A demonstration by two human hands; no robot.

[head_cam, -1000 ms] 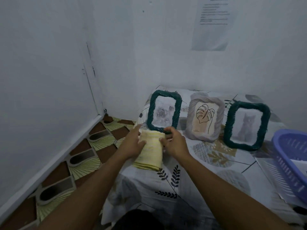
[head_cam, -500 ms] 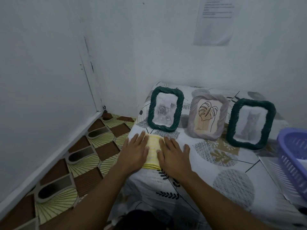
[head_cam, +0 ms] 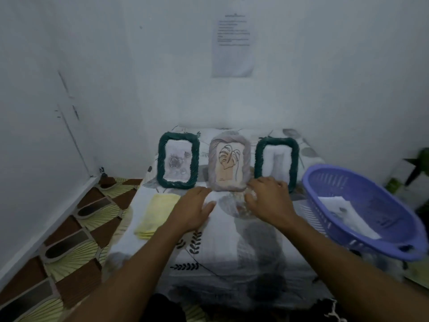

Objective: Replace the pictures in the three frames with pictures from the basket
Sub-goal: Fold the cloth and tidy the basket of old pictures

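Observation:
Three frames stand in a row at the back of the low table [head_cam: 222, 247]: a green frame with a rose picture [head_cam: 178, 160] on the left, a grey frame with a leaf drawing [head_cam: 229, 164] in the middle, and a green frame [head_cam: 276, 161] with a blurred pale picture on the right. A purple basket [head_cam: 362, 210] at the right holds white pictures [head_cam: 346, 212]. My left hand [head_cam: 193, 209] hovers open just below the grey frame. My right hand [head_cam: 269, 198] reaches between the grey and right green frames, fingers curled downward, nothing visibly in it.
A folded yellow cloth [head_cam: 156, 213] lies on the table left of my left hand. White walls close in on the left and back, with a paper notice [head_cam: 233, 44] above. Patterned floor tiles [head_cam: 69, 240] show on the left.
Both hands left the yellow cloth, which now lies flat on the table, and moved right toward the middle and right frames. The camera view turned right, showing more of the basket.

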